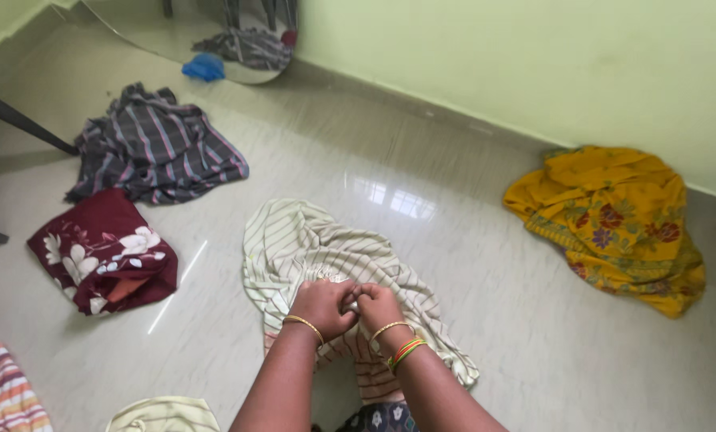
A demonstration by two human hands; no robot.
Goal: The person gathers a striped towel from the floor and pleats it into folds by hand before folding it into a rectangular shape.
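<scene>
Hands gathering a striped cloth at lower centre

Both hands meet over the cream striped cloth (294, 240), which lies crumpled on the floor (470, 264) at lower centre of the frame. Left hand (322, 306) and right hand (380, 306) touch each other, fingers (350, 292) curled together and pinching a bunched fold of the fabric. By my reading, the step in hand is gathering an edge; the next move calls for a firm pinch on both sides. Most of the cloth spreads beyond and below the knuckles
</scene>
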